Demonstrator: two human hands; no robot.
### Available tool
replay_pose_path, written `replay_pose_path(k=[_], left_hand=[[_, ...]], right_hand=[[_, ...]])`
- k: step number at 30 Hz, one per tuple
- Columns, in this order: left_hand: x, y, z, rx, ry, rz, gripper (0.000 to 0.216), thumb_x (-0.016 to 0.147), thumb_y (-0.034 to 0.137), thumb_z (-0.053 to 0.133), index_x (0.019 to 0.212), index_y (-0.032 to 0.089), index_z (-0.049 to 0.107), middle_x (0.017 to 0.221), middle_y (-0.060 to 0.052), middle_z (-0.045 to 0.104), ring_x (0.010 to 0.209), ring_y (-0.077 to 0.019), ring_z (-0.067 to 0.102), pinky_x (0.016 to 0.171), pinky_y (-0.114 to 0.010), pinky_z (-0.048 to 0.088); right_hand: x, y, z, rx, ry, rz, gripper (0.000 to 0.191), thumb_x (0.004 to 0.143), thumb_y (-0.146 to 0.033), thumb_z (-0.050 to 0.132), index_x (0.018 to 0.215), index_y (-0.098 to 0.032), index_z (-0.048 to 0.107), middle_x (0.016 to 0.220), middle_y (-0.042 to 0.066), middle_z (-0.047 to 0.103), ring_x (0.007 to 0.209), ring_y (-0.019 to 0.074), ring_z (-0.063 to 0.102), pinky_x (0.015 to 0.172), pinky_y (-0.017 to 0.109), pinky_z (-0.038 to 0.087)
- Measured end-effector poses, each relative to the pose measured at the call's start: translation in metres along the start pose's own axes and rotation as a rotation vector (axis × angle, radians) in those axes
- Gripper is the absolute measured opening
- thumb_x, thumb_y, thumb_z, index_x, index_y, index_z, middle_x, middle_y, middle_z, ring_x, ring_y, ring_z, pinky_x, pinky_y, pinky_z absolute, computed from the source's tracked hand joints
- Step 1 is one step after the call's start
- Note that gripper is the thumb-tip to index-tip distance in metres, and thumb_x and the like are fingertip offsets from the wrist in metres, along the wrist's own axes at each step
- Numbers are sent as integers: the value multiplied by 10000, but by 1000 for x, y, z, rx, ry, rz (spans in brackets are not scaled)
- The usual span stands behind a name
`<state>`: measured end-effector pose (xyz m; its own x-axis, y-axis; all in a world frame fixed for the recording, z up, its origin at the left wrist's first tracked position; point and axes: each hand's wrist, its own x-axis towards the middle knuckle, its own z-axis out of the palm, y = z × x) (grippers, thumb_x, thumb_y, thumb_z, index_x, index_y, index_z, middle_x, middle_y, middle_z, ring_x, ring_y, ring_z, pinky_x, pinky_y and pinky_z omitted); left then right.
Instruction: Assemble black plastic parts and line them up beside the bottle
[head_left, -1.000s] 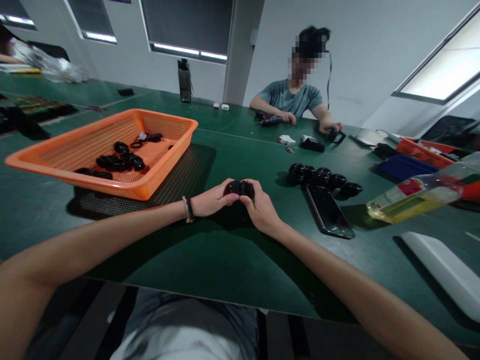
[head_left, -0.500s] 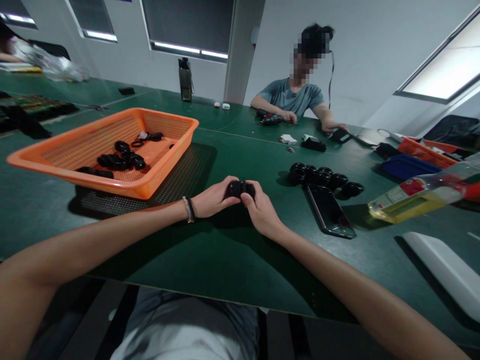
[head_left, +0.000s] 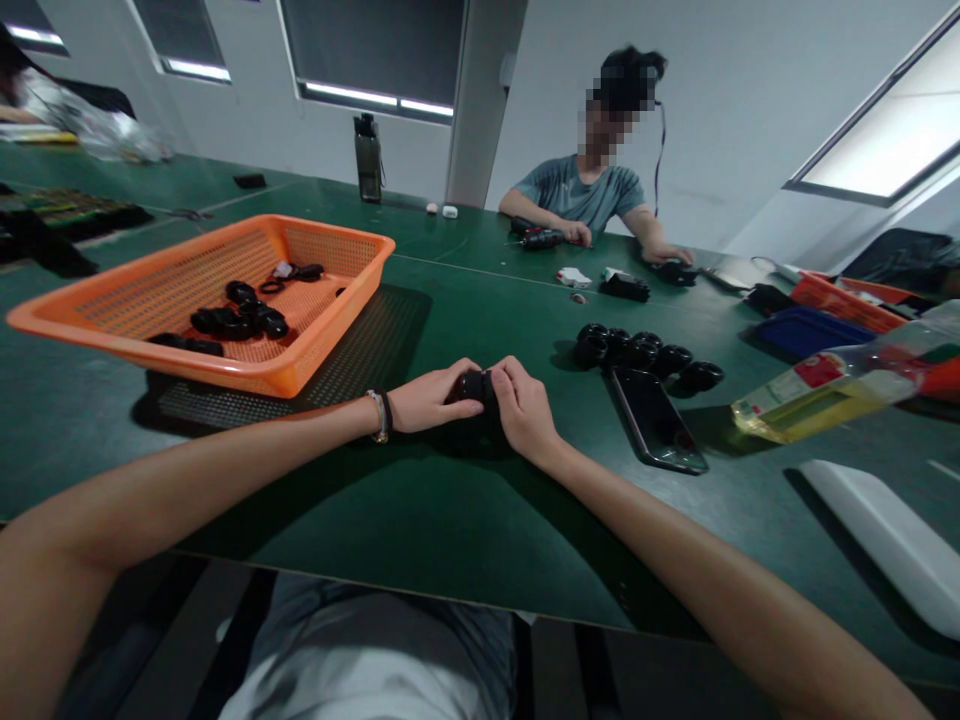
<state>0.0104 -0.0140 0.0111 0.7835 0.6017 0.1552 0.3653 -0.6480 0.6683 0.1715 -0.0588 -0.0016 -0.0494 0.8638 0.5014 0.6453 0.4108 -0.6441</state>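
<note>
Between my two hands, just over the green table (head_left: 420,520), is a glossy black rounded part (head_left: 474,384); its exact kind does not show. My left hand (head_left: 429,400) wraps its left side, thumb along the near face. On the other side, the fingers of my right hand (head_left: 525,408) are closed around its right end and hide much of it. Similar black round parts (head_left: 639,352) stand clustered to the right, by a dark phone (head_left: 658,422). To the left, an orange basket (head_left: 296,372) holds several black pieces (head_left: 238,322), some with cords.
A clear bottle (head_left: 814,392) with yellow liquid lies tilted at the right, above a white slab-like object (head_left: 881,535). Across the table a person (head_left: 581,190) sits near a power drill (head_left: 541,238). A dark drinking bottle (head_left: 368,160) stands at the back.
My right hand has shifted its grip, its fingers now drawn together over the part's right end, covering more of it. The co-worker's hand has lowered a black item to the table.
</note>
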Motion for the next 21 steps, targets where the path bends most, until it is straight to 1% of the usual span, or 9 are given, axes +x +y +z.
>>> replay_pose_path(k=[3,6,9,14,17,21], left_hand=[[0,4,2,91,-24,-21,359,789,445,468,989,150,423,884,-71,566,777,-215,555,695,-318,420],[0,8,6,198,-18,-60,381,794,470,473,995,150,422,834,-69,568,749,-231,560,669,-323,417],[1,11,9,220,-5,-83,388,806,479,469,1014,154,419,819,-66,573,753,-240,570,668,-328,424],[1,14,12,116,9,-122,328,841,381,457,1068,153,401,903,-83,587,799,-233,589,708,-336,443],[1,15,13,113,17,-138,336,831,349,486,1081,140,405,913,-94,584,800,-239,591,709,-347,448],[1,15,15,142,70,-73,329,808,339,536,1046,133,440,989,-118,559,872,-248,573,765,-365,448]], right_hand=[[0,0,0,-93,59,-18,250,825,-338,288,664,-212,433,568,0,488,500,134,459,522,257,314],[-1,1,-2,-141,74,-73,230,788,-289,272,653,-213,443,564,4,482,500,136,451,532,262,320],[0,3,-4,-152,80,-87,226,776,-272,270,644,-218,445,566,5,485,507,136,448,540,264,324],[1,2,0,-108,130,24,248,793,-260,262,611,-223,426,538,-2,464,502,140,438,524,267,298],[1,1,3,-56,143,74,235,786,-246,263,595,-226,399,534,-6,454,508,142,437,524,269,291],[1,-2,4,-20,167,97,213,765,-228,261,589,-228,381,533,-9,444,521,147,432,531,275,287]])
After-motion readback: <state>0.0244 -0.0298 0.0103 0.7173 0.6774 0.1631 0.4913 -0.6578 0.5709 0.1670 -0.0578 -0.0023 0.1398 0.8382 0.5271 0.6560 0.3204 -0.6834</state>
